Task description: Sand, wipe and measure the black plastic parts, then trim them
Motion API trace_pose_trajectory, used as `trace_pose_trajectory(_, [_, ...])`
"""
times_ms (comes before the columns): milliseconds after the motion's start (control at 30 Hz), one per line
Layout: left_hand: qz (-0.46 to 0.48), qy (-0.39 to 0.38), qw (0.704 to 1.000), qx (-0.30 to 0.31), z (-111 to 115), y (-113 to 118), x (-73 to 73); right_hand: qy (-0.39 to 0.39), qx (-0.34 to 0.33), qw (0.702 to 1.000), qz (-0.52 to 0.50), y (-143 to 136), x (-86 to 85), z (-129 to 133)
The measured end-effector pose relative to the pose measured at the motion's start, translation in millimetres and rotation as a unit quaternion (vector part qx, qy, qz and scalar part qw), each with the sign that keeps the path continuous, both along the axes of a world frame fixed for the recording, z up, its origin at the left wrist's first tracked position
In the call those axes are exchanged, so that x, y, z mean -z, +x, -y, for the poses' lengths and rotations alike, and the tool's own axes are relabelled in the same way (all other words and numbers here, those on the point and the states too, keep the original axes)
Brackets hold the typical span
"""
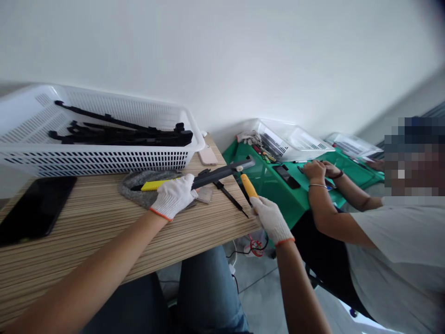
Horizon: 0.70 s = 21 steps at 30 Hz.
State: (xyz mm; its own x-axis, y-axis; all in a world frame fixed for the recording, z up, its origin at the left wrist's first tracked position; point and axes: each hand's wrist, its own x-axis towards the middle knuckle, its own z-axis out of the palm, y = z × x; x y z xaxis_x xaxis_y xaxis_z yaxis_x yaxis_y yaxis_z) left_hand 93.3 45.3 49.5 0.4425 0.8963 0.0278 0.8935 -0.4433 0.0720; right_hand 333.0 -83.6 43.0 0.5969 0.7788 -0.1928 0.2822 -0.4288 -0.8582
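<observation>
The left hand (174,195), in white ribbed knit, grips a long, narrow, dark-grey strip (219,174) jutting ahead of it. The right hand (271,218), gloved alike, holds a smooth yellow-handled tool (249,187); its pale, rounded tip perhaps touches the strip.

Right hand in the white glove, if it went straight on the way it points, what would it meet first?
Probably the far end of the long dark grey strip in the white-gloved left hand: the yellow-handled tool in the right hand aims there, though depth is unclear.
</observation>
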Motion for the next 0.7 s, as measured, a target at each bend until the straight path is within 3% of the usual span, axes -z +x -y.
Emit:
trace_pose_trajectory(233, [0.002, 0.007, 1.0, 0.006, -0.1, -1.8, -0.7, -0.005, 0.073, 0.997, -0.023, 43.9, 14.0, -24.8])
trace_pose_trajectory(400, [0.02, 0.017, 1.0, -0.012, -0.4, -3.7, -2.9, 0.008, 0.088, 0.996, 0.001, 52.2, 18.9, -19.9])
trace_pose_trajectory(533, [0.035, 0.033, 0.998, -0.031, -2.6, -6.8, -5.1, 0.019, 0.024, 0.999, 0.029, 39.3, 17.7, -7.9])
trace_pose_trajectory(600, [0.04, 0.042, 0.998, -0.032, -5.0, -10.7, -9.5, 0.008, -0.042, 0.994, 0.099, 31.8, 16.4, -7.9])
trace_pose_trajectory(700, [0.048, 0.046, 0.997, -0.028, -7.0, -22.4, -22.6, -0.069, -0.12, 0.964, 0.227, 22.6, 13.3, -16.4])
